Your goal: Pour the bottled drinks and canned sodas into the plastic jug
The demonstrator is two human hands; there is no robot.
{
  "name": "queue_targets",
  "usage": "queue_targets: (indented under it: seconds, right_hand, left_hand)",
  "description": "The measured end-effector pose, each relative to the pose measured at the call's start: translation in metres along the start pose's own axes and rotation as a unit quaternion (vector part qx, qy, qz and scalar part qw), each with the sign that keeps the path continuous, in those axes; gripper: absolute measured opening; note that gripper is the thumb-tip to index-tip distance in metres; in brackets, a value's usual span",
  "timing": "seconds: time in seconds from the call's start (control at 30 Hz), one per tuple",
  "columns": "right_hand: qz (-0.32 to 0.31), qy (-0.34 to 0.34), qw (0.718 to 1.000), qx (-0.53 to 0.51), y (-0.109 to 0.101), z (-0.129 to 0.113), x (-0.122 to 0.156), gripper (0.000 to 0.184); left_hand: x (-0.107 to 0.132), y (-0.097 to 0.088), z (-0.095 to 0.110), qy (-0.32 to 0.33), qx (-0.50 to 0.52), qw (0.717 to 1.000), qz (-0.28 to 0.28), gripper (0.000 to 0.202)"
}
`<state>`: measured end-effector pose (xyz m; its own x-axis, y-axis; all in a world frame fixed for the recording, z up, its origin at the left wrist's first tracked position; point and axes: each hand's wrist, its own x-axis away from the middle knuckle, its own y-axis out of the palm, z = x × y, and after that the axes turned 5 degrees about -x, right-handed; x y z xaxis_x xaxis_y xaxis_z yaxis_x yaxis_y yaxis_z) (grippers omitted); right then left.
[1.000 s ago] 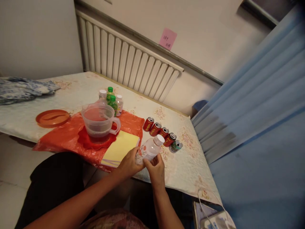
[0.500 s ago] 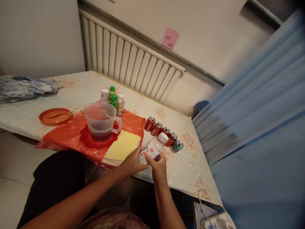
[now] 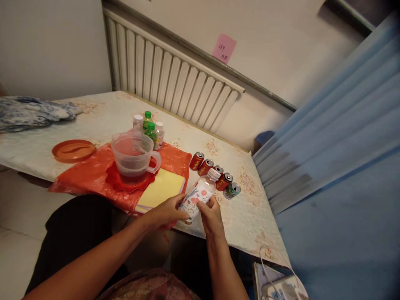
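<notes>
A clear plastic bottle (image 3: 197, 196) with a white cap and a flower-printed label is tilted to the right above the table's near edge. My left hand (image 3: 170, 211) grips its lower left side. On the other side, my right hand (image 3: 212, 214) is closed round it, thumb lying on the label. Just beyond the bottle's cap stands a slanting row of cans: several red ones, among them a red can (image 3: 196, 161), and a green can (image 3: 231, 191) at the right end. Yellow paper sheets (image 3: 161, 189) lie left of the bottle.
A clear measuring jug (image 3: 131, 156) sits on a red scalloped dish (image 3: 114, 179) over red plastic sheeting (image 3: 78, 179). Behind it stand bottles with green and white caps, including a green-capped bottle (image 3: 151, 135). An orange lid (image 3: 73, 151) and a patterned cloth (image 3: 34, 113) lie at left.
Both hands have turned the bottle so more of its flowered label faces me. The right hand has shifted slightly to the right, and the left slightly to the left.
</notes>
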<state>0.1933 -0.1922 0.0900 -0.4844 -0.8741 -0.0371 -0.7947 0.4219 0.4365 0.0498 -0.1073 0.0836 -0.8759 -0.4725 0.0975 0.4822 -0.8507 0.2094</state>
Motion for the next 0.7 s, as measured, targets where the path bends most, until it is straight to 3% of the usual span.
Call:
queue_targets:
  seconds: [0.2,0.43,0.7]
  right_hand:
    - [-0.029,-0.016,0.998,0.047,0.0025,-0.002,0.0021,0.048]
    - [-0.053,-0.002,0.998,0.032,0.0018,0.0035,0.0061,0.064]
    - [-0.041,0.01,0.999,0.022,0.0012,0.0041,0.006,0.066]
  left_hand:
    - [-0.0021,0.002,-0.0029,0.003,0.001,0.998,0.062,0.054]
    - [-0.0029,-0.0009,-0.0075,0.017,-0.011,0.996,0.081,0.059]
    - [-0.0021,0.003,-0.0076,0.0,0.002,0.996,0.085,0.056]
